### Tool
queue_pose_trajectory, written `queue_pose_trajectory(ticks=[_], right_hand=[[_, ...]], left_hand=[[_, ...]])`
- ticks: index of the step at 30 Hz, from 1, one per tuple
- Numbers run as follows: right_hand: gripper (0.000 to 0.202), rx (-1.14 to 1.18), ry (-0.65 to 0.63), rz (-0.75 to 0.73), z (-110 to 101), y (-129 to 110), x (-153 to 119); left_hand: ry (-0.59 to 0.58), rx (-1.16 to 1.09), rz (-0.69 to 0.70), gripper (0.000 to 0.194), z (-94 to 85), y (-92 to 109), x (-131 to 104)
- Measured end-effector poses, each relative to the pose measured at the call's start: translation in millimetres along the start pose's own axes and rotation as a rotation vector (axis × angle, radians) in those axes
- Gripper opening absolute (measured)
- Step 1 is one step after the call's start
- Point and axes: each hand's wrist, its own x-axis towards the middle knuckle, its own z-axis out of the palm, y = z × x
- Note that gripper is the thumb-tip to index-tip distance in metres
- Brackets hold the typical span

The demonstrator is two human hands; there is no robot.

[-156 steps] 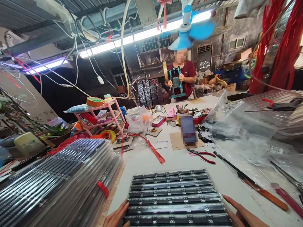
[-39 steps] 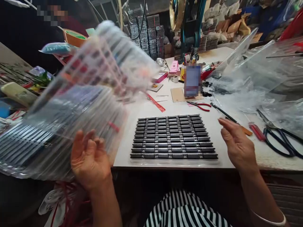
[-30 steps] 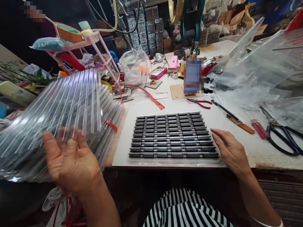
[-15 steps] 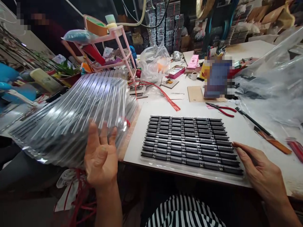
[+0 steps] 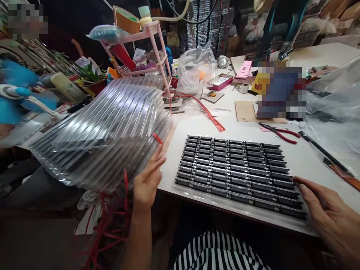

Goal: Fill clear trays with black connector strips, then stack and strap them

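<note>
Rows of black strip-shaped parts point(image 5: 233, 168) with small metal teeth lie in a clear plastic tray point(image 5: 213, 198) on the white table. My right hand point(image 5: 327, 212) is at the tray's right edge, thumb and forefinger against the ends of the strips; its other fingers are partly hidden. To the left stands a stack of clear ribbed plastic trays point(image 5: 112, 123), overhanging the front of the table. Beside that stack's right edge is my left hand point(image 5: 149, 180), holding nothing, fingers stretched out and slightly blurred. Its fingertips are close to a red strap end point(image 5: 158, 138); contact is unclear.
Red-handled pliers point(image 5: 281, 132) lie beyond the black parts, near a brown board point(image 5: 250, 112). Red cords point(image 5: 210, 116) trail across the table. A pink rack point(image 5: 157, 56) stands behind the stack. Clear plastic sheeting point(image 5: 332, 116) lies at right. Another person's arm point(image 5: 77, 47) shows at upper left.
My left hand has moved right from in front of the clear tray stack to its right edge, and turned. My right hand stays at the tray's edge. The view has shifted left.
</note>
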Motion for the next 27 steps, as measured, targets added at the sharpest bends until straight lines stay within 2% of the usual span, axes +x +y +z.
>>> queue_pose_trajectory(ticks=[4,8,12,15,21,23,27], right_hand=[[0.044,0.024,0.003,0.092,0,-6,-2],[0.047,0.034,0.022,0.14,1,-11,-3],[0.049,0.026,0.025,0.198,0,-12,-3],[0.05,0.0,0.008,0.176,0,-10,-2],[0.049,-0.009,-0.013,-0.01,4,2,1],[0.049,-0.003,-0.014,-0.067,6,5,1],[0.049,-0.004,-0.025,-0.126,8,10,2]], left_hand=[[-0.275,0.505,-0.109,0.052,3.5,-25,-10],[-0.474,0.705,-0.109,0.075,9.0,-37,-17],[-0.587,0.844,-0.016,0.087,10.7,-39,-19],[-0.619,0.893,0.024,0.089,9.8,-40,-19],[-0.627,0.873,0.043,0.098,7.9,-39,-19],[-0.617,0.846,0.026,0.094,7.6,-38,-18],[-0.561,0.773,-0.031,0.073,8.7,-37,-13]])
